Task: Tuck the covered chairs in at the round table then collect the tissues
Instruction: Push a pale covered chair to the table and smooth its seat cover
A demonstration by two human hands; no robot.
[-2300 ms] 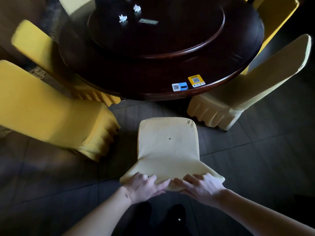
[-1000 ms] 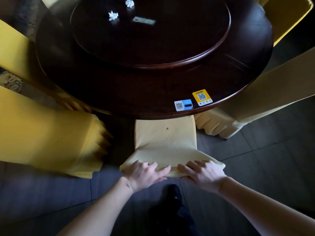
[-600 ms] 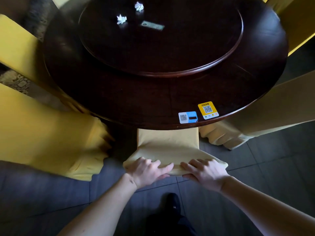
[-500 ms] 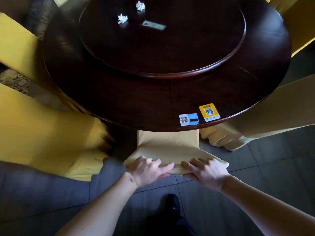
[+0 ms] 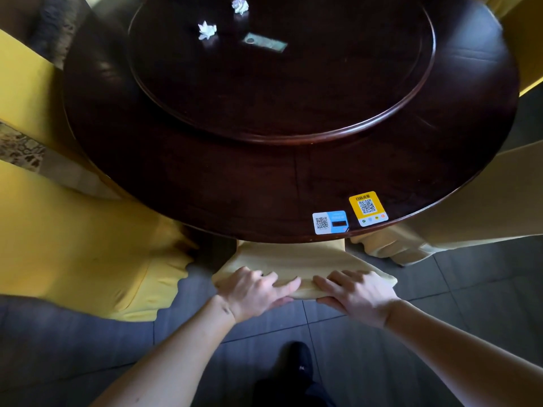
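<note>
Both hands are on top of the back of the middle chair (image 5: 289, 261). The left hand (image 5: 252, 292) and right hand (image 5: 357, 293) lie side by side, w/ fingers on the front and thumbs under the back edge, so each grip is pinching the yellow cover at the top. The chair's seat is mostly hidden under the round table (image 5: 205, 183); only a bit of it shows past the rim.

What could go wrong:
- The cover is loose cloth. If the hands push hard, the cloth may slide or bunch up & the chair inside may not move w/ it.
- The chair back is close to the table edge. One more big push could bump it on the rim, or squash fingers between.
- The left chair (image 5: 88, 251) & the right chair (image 5: 440, 218) are near, one on each side. Their frilly skirts could catch on the middle chair if it goes in crooked.
- A foot (image 5: 296, 359) is on the floor just behind the chair. It could trip on the chair legs, which I can't see.

The two tissues (image 5: 207, 30) are crumpled balls far across the table, on the round turning part (image 5: 367, 92), next to a flat green thing (image 5: 264, 44). Reaching that far could mean leaning over the chair, so spinning the round part may be easier, I think.
</note>
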